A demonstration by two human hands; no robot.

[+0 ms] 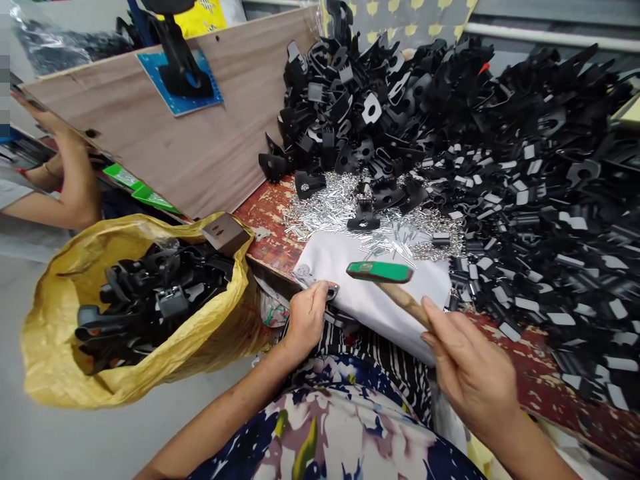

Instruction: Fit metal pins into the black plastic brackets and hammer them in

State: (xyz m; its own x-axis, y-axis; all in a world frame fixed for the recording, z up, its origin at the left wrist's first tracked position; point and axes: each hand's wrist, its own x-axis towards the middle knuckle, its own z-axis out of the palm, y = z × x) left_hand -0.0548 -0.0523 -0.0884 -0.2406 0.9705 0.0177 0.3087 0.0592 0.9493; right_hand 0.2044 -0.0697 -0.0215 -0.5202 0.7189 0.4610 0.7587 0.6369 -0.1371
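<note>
My right hand (pixel 473 363) is closed around the wooden handle of a hammer (pixel 380 272) with a green head. The head hangs over a white cloth (pixel 365 283) draped across the table's front edge. At the near edge of that cloth, my left hand (pixel 307 315) pinches a small black plastic clip (pixel 341 320), partly hidden by the fingers and the cloth. Just beyond the cloth lies a spread of thin silver pins (pixel 330 207) and small metal springs. Among them sits one black clip piece (pixel 363 215).
Black clip parts (pixel 425 100) are heaped across the back and right of the red, worn table (pixel 270 213). A yellow sack (pixel 200 360) of black clips stands at left, below a wooden board (pixel 245 93). Another person's arm (pixel 75 173) shows at far left.
</note>
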